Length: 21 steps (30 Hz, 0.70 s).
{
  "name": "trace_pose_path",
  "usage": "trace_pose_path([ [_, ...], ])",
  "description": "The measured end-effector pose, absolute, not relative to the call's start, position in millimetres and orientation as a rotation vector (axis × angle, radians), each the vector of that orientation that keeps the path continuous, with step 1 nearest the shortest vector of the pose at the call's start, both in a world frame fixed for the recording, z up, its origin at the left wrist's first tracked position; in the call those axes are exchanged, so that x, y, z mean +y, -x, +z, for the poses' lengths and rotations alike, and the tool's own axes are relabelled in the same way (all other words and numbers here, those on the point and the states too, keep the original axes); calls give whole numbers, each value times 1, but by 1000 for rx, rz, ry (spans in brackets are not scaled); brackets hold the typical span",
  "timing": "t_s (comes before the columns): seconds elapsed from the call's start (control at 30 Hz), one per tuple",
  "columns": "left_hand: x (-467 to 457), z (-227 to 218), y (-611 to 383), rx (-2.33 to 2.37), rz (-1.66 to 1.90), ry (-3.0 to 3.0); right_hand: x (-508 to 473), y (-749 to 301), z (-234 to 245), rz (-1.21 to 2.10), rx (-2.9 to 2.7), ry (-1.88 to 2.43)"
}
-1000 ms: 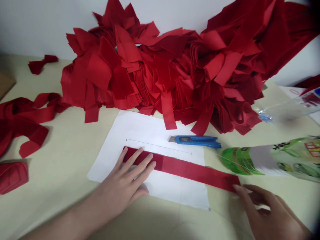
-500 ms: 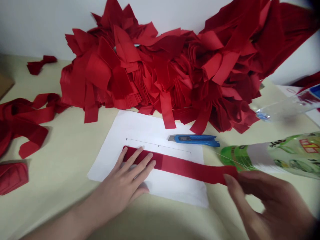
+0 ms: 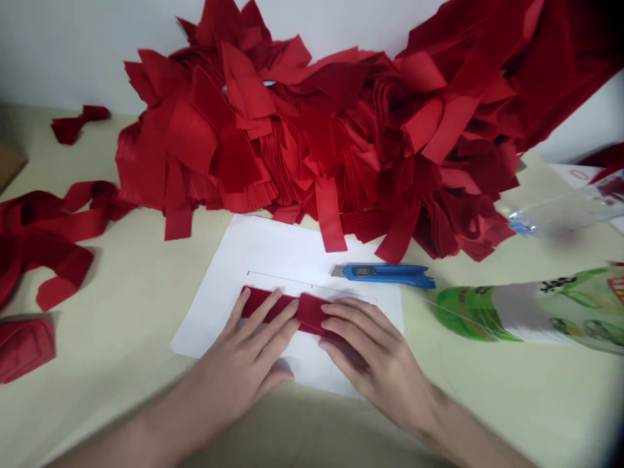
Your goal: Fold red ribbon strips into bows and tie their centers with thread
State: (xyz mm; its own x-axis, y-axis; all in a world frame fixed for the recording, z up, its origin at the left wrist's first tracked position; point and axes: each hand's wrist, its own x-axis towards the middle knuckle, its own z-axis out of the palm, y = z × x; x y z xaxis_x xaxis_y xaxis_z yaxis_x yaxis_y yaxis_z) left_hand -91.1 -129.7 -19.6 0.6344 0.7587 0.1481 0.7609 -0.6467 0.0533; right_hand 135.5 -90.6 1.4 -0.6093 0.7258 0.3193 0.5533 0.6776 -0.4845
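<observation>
A red ribbon strip (image 3: 307, 311) lies folded on a white paper sheet (image 3: 273, 253), just below a drawn line. My left hand (image 3: 253, 351) presses flat on the strip's left part, fingers stretched out. My right hand (image 3: 370, 348) lies flat on the folded-over right part, fingers extended and touching the ribbon. A blue utility knife (image 3: 385, 273) rests on the paper's far right corner, just beyond my right fingers.
A big heap of cut red ribbon pieces (image 3: 341, 130) fills the back of the beige table (image 3: 121, 292). Long red ribbon (image 3: 49, 227) lies at left. A green-labelled plastic bag (image 3: 526, 309) and a clear bottle (image 3: 560, 211) lie at right.
My right hand lifted the strip's right end and carried it leftwards, folding it over the middle. It now presses the fold down. My left hand stayed in place.
</observation>
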Motion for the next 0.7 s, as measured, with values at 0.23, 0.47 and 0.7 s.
trace_pose_path([
  [0.23, -130, -19, 91, -1327, -255, 2843, -85, -137, -7, 534, -2396, 895],
  [0.47, -129, -18, 91, -1375, -229, 2854, -88, -146, 6, 437, -2335, 958],
  [0.7, -127, -16, 91, -1294, -149, 2855, -114, -178, 0, 101, -2305, 1153],
])
